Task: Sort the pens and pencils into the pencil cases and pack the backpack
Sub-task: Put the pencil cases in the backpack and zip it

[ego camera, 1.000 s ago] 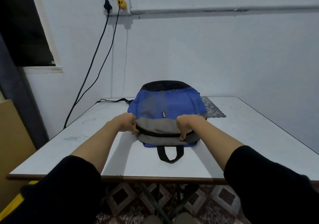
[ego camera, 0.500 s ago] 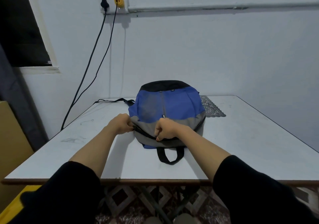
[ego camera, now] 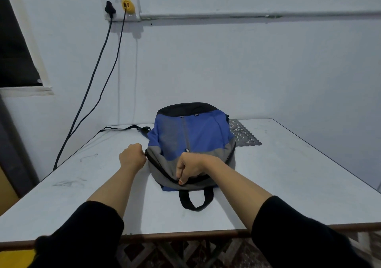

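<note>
A blue, grey and black backpack (ego camera: 198, 135) lies flat on the white table (ego camera: 288, 181), its black carry handle (ego camera: 194, 200) pointing toward me. My left hand (ego camera: 133, 157) grips the backpack's left edge at the end of the zipper line. My right hand (ego camera: 190, 169) is curled into a pinch on the zipper near the middle of the bag's top edge. The zipper track right of that hand looks closed. No pens, pencils or pencil cases show.
A dark patterned doily (ego camera: 243, 133) lies behind the backpack on the right. A loose black strap (ego camera: 123, 128) trails left from the bag. Two cables (ego camera: 99, 65) hang from a wall socket (ego camera: 121, 7) down past the table's far left corner.
My right hand has slid left along the zipper from the bag's right side to its middle. My left hand stays at the left edge. The camera has tilted slightly.
</note>
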